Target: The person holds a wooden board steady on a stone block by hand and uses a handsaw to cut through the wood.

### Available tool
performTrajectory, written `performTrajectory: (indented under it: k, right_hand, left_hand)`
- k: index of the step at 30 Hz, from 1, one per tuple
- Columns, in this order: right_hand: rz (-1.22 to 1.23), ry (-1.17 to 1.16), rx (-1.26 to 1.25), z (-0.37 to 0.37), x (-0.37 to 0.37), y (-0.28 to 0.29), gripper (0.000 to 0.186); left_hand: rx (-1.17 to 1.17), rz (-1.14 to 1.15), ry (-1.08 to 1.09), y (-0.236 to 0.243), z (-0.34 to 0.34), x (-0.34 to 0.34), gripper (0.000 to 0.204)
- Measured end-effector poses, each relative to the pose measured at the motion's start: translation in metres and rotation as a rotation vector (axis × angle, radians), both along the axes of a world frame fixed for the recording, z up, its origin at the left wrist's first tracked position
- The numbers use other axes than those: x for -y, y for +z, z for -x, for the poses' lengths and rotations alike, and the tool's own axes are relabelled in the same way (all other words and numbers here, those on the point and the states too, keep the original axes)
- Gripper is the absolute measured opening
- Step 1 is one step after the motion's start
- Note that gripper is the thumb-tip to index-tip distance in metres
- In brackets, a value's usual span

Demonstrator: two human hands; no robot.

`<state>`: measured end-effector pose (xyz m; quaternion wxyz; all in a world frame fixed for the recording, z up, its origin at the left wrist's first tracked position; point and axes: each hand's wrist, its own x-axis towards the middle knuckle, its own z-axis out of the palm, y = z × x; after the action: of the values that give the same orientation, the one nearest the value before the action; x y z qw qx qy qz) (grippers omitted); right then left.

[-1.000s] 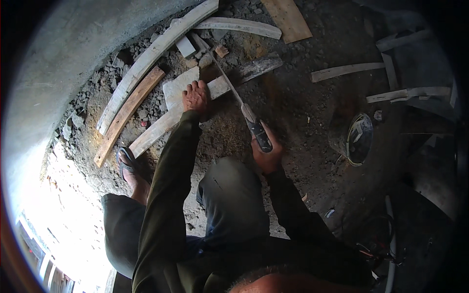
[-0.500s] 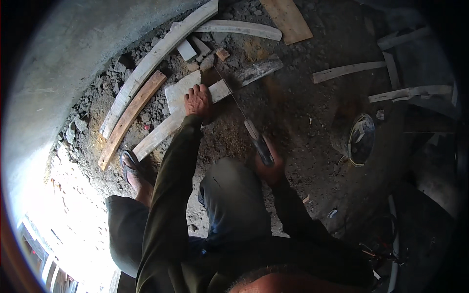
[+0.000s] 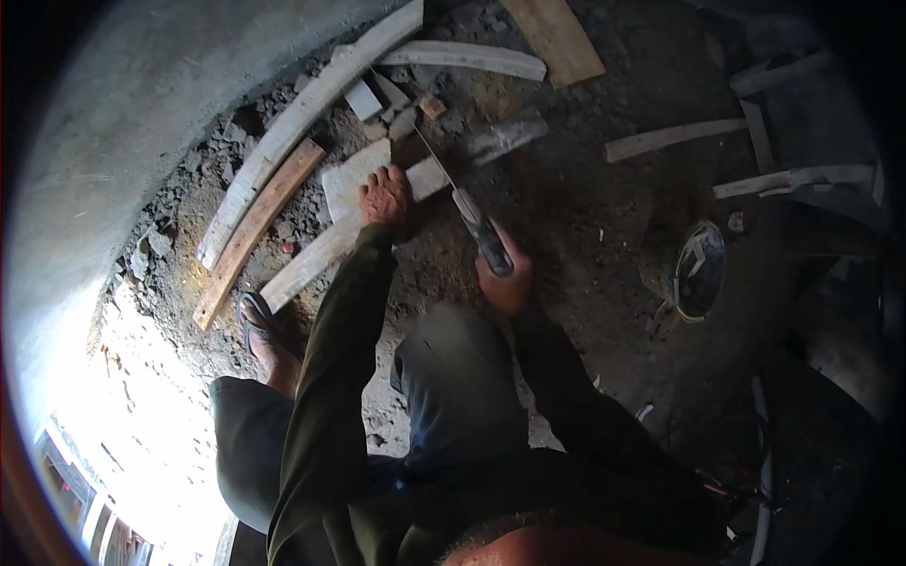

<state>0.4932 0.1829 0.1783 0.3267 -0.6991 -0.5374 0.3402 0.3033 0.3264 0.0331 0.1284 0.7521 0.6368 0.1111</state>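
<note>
Right hand [image 3: 510,283] clasped saw [image 3: 478,229], palm hidden; left hand [image 3: 384,197] covered part of plank [image 3: 313,261], clasp impossible to tell; saw's far tip looked faint.

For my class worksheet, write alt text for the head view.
A person's right hand holds a handsaw angled across a pale board, on which the left hand rests. A brown plank lies nearby on stony ground.
</note>
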Motion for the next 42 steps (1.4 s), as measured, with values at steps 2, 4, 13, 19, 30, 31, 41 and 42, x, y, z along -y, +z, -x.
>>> performTrajectory:
  k: [2,4,13,19,30,31,41,42]
  right_hand:
    - [-0.074,0.041,0.002,-0.002,0.002,0.001,0.047]
    - [-0.140,0.074,-0.001,-0.007,0.025,-0.001,0.048]
    - [-0.120,0.036,-0.128,0.010,0.011,0.024,0.049]
    - [0.215,-0.047,-0.021,0.007,-0.002,0.011,0.050]
    - [-0.078,0.125,0.036,-0.013,0.032,-0.003,0.049]
    - [-0.146,0.132,0.017,-0.019,0.044,0.004,0.049]
    - [-0.203,0.006,-0.005,0.001,0.031,-0.003,0.043]
    - [-0.101,-0.016,-0.020,-0.005,0.025,-0.013,0.042]
  left_hand:
    - [-0.024,0.047,0.007,-0.004,0.003,0.000,0.016]
    - [-0.050,0.108,-0.001,-0.007,0.012,0.003,0.026]
    - [-0.032,0.137,0.016,-0.007,0.011,0.004,0.027]
    - [0.012,-0.018,0.013,0.000,0.002,0.002,0.015]
    - [-0.050,0.083,0.016,-0.002,0.011,0.005,0.018]
    - [-0.050,0.024,0.020,-0.002,0.009,0.006,0.016]
    - [-0.068,0.052,0.029,0.000,0.010,0.005,0.014]
    - [-0.054,0.016,0.028,0.004,0.009,0.000,0.015]
